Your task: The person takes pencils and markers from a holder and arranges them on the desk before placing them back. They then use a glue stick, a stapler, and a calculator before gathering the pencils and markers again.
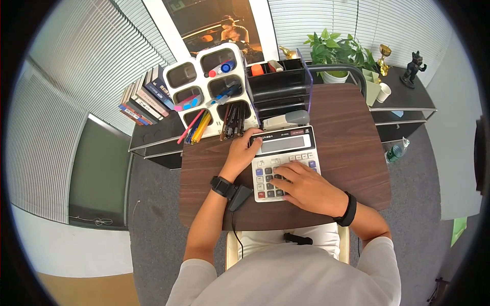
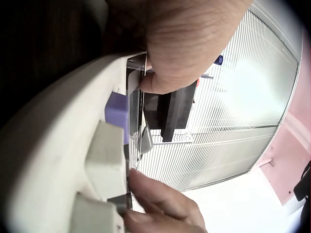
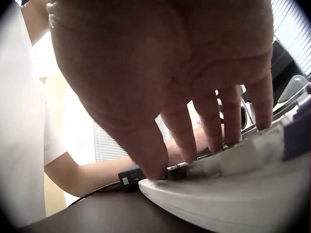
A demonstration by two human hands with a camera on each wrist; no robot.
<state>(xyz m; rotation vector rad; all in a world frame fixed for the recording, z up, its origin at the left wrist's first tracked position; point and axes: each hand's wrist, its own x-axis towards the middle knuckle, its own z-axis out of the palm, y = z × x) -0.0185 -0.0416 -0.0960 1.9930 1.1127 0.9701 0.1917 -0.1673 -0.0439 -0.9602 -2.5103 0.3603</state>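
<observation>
Calc. [image 1: 284, 156] lies mid-surface [image 1: 352, 143]. L hand [image 1: 240, 155] pinches its top-left corner; R hand [image 1: 317, 189] has fingers spread, tips at the keys [image 1: 260, 186]. Best: brace lightly, thumb clear of display [image 1: 284, 145], press keys squarely, one/time.

Brown wood-grain desk [image 1: 347, 153] bearing calculator [image 1: 282, 145], grey-white object [image 1: 286, 120], pen holder [image 1: 247, 92], black tray rack [image 1: 280, 86].

Desk [image 1: 349, 153] opens rightward; pen holder [image 1: 200, 74] blocks far left.
</observation>
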